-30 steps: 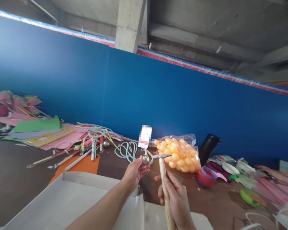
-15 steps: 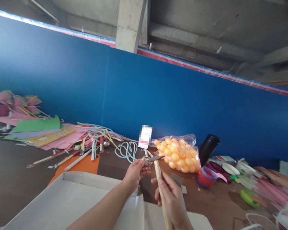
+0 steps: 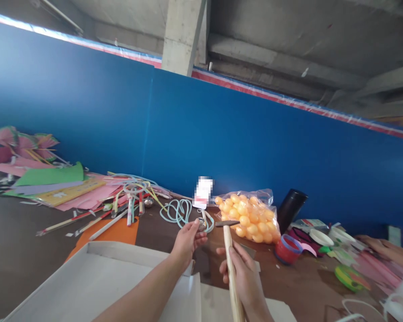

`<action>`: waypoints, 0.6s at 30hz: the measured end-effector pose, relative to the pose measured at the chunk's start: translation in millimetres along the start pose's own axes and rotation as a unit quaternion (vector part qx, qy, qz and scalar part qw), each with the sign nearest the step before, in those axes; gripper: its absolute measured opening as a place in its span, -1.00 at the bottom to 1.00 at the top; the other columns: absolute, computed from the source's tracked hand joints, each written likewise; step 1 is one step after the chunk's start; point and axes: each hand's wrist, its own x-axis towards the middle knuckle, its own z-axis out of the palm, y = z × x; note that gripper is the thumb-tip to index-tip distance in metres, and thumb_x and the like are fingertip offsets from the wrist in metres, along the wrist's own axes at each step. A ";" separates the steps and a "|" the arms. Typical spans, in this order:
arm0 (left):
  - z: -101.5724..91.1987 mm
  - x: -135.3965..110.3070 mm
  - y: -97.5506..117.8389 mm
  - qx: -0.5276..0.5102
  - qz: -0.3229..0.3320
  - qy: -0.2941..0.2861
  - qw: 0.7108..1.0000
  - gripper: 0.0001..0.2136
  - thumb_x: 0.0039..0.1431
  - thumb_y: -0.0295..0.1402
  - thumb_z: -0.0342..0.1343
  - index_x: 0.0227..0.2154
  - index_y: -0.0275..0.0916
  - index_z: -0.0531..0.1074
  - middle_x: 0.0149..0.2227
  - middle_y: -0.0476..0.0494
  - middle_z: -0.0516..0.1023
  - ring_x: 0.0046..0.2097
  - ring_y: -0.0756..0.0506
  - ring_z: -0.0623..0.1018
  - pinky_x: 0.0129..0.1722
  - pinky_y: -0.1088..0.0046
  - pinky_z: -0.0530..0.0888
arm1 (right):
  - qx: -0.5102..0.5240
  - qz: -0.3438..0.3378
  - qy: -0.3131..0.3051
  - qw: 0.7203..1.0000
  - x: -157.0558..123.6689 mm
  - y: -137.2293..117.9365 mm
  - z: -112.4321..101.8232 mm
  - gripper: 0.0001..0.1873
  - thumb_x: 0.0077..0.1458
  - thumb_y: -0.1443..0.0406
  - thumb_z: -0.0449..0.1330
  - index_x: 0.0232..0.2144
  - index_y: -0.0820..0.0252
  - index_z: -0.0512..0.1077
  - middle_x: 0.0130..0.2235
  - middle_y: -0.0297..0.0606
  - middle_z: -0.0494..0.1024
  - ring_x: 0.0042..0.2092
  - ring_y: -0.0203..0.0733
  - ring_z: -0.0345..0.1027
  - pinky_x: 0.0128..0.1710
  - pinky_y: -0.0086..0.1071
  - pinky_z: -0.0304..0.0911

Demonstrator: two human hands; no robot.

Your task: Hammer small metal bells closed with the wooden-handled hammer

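Observation:
My left hand (image 3: 185, 243) pinches a small shiny silver ball (image 3: 201, 225), perhaps a bell, between thumb and fingers above the brown table. My right hand (image 3: 243, 273) is wrapped round the pale wooden handle of a hammer (image 3: 232, 279). Its dark narrow metal head points sideways, just right of the ball and apart from it. Behind the ball lies a coil of light blue cord (image 3: 178, 212). Beyond the hammer head sits a clear plastic bag of orange balls (image 3: 251, 219).
A white cardboard tray (image 3: 127, 250) lies in front of me. Coloured paper (image 3: 52, 175) and sticks are piled left. A black cylinder (image 3: 291, 208), a red tub (image 3: 288, 249) and a green-yellow tape roll (image 3: 348, 278) stand right, near another person's hand (image 3: 378, 246). A blue partition (image 3: 255, 143) rises behind.
The hammer head has moved right, away from the silver ball, and now lies more level. My left hand has shifted slightly left with the ball.

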 end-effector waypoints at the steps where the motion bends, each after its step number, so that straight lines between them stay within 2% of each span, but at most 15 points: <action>1: -0.6 0.3 -0.4 0.000 0.004 0.005 1.000 -0.75 -0.03 -0.22 0.15 -0.40 -0.33 0.35 -0.42 -0.13 0.44 -0.44 0.02 0.49 -0.45 0.51 0.47 | -0.004 0.017 0.005 1.000 2.2 1.7 -1.4 -0.62 0.00 0.09 0.10 -0.21 0.22 0.34 -0.31 -0.18 0.51 -0.64 -0.39 0.25 -0.76 -0.54 0.13; 4: -2.0 0.0 -1.7 0.010 0.008 0.009 1.000 -0.74 -0.04 -0.22 0.16 -0.39 -0.32 0.35 -0.43 -0.12 0.44 -0.43 0.01 0.49 -0.45 0.50 0.48 | -0.021 0.053 0.001 0.998 7.3 7.9 -3.7 -0.66 0.00 0.11 0.07 -0.25 0.24 0.35 -0.35 -0.19 0.51 -0.64 -0.37 0.27 -0.76 -0.52 0.15; 10: -1.4 -1.8 -1.7 0.026 0.001 0.001 1.000 -0.73 -0.05 -0.22 0.17 -0.36 -0.31 0.35 -0.42 -0.10 0.43 -0.44 0.02 0.49 -0.47 0.50 0.48 | -0.038 0.079 -0.020 0.996 11.8 15.7 -1.5 -0.68 -0.02 0.18 0.07 -0.23 0.25 0.35 -0.35 -0.18 0.51 -0.63 -0.35 0.29 -0.77 -0.53 0.16; 18: 0.3 -3.7 0.9 0.027 -0.006 -0.004 1.000 -0.75 -0.04 -0.23 0.17 -0.36 -0.31 0.35 -0.42 -0.10 0.44 -0.46 0.03 0.49 -0.47 0.53 0.48 | -0.051 0.111 -0.031 0.992 14.5 15.8 1.8 -0.74 -0.06 0.24 0.07 -0.30 0.28 0.35 -0.41 -0.20 0.51 -0.65 -0.38 0.26 -0.79 -0.54 0.13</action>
